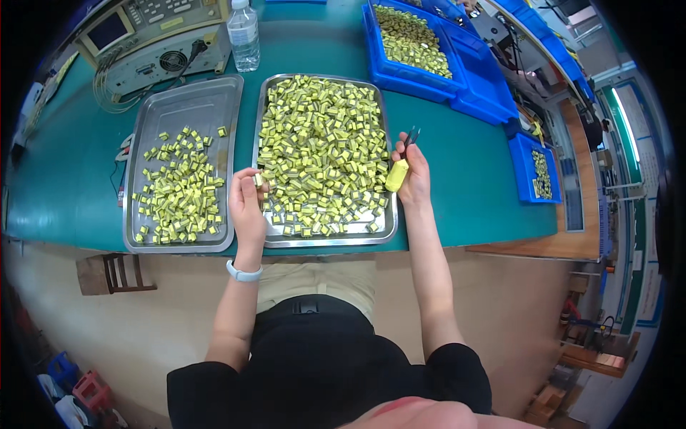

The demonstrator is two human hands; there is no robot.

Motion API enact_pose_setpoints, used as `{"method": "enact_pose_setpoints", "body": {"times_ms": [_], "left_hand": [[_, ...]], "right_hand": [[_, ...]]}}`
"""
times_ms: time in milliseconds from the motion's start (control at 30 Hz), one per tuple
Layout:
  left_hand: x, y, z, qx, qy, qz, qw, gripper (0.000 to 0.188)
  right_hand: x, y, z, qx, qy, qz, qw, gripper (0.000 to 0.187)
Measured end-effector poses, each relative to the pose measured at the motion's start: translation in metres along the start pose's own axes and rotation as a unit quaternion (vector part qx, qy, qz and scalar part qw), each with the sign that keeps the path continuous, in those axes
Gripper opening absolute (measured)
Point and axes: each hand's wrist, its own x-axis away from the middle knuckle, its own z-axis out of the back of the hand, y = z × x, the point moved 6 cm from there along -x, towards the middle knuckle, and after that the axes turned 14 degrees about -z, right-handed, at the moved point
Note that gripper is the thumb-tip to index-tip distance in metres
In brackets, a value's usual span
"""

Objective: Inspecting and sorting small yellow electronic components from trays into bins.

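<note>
My left hand (247, 207) is closed, thumb and fingers pinching a small yellow block-shaped component (259, 179) by the left rim of the middle metal tray (391, 227). Many similar yellow and grey components (321, 143) cover that tray. In my right hand (416, 179), just past the tray's right rim, is a two-pronged tool (397, 175) with a yellow-wrapped end and a dark upper part. Its thin prongs point up and away from me. Left of my left hand lies a second metal tray (179, 107), with yellow components (182, 193) spread over its nearer part.
A grey bench instrument (153, 50) with cables and a plastic water bottle (244, 36) stand at the back. Blue bins (457, 93) sit far right, one holding components. A smaller blue bin (525, 171) is at the right end of the green table (471, 186).
</note>
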Motion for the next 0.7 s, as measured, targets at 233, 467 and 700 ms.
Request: {"method": "enact_pose_setpoints", "body": {"times_ms": [233, 467, 700], "left_hand": [[0.025, 0.003, -0.002, 0.011, -0.025, -0.024, 0.999, 0.028], [0.03, 0.012, 0.004, -0.043, -0.027, -0.039, 0.998, 0.026], [0.03, 0.002, -0.007, -0.036, -0.047, -0.032, 0.998, 0.026]], "right_hand": [[0.078, -0.069, -0.095, 0.337, 0.144, 0.167, 0.916, 0.024], [0.171, -0.056, -0.296, 0.908, -0.128, 0.174, 0.358, 0.02], [0.195, -0.051, -0.344, 0.981, -0.169, 0.05, 0.078, 0.01]]}}
